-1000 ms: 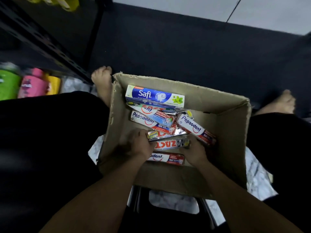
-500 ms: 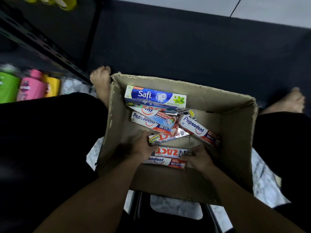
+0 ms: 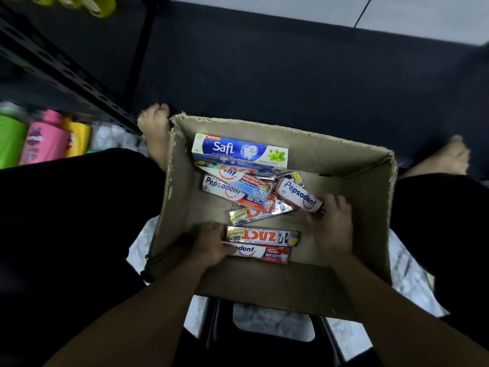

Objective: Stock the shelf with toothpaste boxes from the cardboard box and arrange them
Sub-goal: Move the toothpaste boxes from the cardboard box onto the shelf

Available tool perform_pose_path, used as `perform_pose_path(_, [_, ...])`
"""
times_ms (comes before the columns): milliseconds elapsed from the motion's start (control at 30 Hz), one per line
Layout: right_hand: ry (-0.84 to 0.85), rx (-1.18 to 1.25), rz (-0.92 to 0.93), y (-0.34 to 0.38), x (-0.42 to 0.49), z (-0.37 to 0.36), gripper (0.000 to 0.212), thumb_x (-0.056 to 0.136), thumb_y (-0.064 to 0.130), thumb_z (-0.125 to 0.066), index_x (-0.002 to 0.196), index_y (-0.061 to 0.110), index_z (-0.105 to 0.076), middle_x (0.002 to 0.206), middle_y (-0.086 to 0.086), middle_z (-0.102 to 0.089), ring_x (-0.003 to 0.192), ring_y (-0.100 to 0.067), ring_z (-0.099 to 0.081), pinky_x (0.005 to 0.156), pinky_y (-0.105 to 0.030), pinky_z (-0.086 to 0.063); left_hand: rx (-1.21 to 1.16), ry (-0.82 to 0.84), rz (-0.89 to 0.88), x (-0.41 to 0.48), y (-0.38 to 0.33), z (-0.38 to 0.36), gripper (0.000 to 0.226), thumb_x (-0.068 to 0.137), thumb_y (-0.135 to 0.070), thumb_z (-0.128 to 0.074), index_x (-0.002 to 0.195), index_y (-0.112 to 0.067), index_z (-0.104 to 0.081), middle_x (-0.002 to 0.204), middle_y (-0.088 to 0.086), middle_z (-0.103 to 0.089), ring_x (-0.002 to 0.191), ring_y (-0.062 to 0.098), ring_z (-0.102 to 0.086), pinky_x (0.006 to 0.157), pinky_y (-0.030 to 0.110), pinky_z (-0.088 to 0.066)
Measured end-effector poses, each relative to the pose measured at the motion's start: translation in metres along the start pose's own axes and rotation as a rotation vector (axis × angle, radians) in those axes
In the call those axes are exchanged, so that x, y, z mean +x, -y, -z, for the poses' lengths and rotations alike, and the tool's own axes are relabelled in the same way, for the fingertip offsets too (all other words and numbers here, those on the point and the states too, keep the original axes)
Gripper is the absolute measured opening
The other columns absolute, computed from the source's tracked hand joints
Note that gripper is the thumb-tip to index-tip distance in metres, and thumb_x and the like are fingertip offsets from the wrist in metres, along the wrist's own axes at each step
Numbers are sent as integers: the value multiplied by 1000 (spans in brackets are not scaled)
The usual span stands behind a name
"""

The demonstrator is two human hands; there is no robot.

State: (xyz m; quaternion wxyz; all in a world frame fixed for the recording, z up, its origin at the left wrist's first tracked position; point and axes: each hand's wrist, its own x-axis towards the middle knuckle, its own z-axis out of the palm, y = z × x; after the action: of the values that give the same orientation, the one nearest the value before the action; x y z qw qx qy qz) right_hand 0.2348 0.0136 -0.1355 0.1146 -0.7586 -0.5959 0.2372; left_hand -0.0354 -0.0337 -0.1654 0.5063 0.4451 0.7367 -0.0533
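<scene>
Both hands were down inside the cardboard box (image 3: 296,287), which sat on the floor between the person's knees. The left hand (image 3: 209,246) was wrapped around the left ends of two toothpaste boxes lying side by side against the box's near wall: a silver Zact Smokers box (image 3: 264,236) and, closer to the wall, a red and white Pepsodent Cavity Fighter box (image 3: 264,254). Fingers were curled closed on them. The right hand (image 3: 330,223) was over toward the box's right wall, fingers closed on the lower end of a white Pepsodent box (image 3: 297,196) that lay tilted, its other end pointing to the far wall.

The rest of the stock was still in the box. A blue Safi Double Mint box (image 3: 239,151) lay flat along the far wall. Just nearer than it, a few more Pepsodent boxes (image 3: 232,189) were piled crosswise, and another Zact Smokers box (image 3: 254,214) sat angled in the middle.

Left of the box, past the person's bare foot (image 3: 154,128), a black shelf frame (image 3: 66,75) ran off, with green, pink and yellow bottles (image 3: 42,137) behind it.
</scene>
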Motion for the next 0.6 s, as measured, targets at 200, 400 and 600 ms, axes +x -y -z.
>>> perform_pose_path(200, [290, 200, -125, -16, 12, -1, 53, 82, 37, -76, 128, 16, -58, 119, 0, -59, 103, -17, -57, 81, -27, -45, 82, 91, -63, -1, 8, 4, 46, 79, -26, -81, 122, -16, -68, 117, 4, -70, 102, 17, -64, 93, 28, -49])
perform_pose_path(400, [442, 283, -308, -25, 11, -10, 38, 90, 36, -67, 119, 13, -59, 116, -9, -67, 90, -21, -66, 61, -31, -55, 170, 144, -80, 4, 5, 16, 41, 82, -29, -79, 118, -12, -69, 118, 4, -68, 103, 17, -62, 90, 26, -47])
perform_pose_path(600, [437, 352, -454, -21, -1, -22, 53, 84, 29, -74, 127, 10, -48, 134, -11, -57, 120, -28, -57, 80, -30, -46, 119, 187, -33, 2, -3, 24, 33, 75, -34, -84, 95, -15, -65, 107, 1, -69, 95, 14, -63, 81, 26, -50])
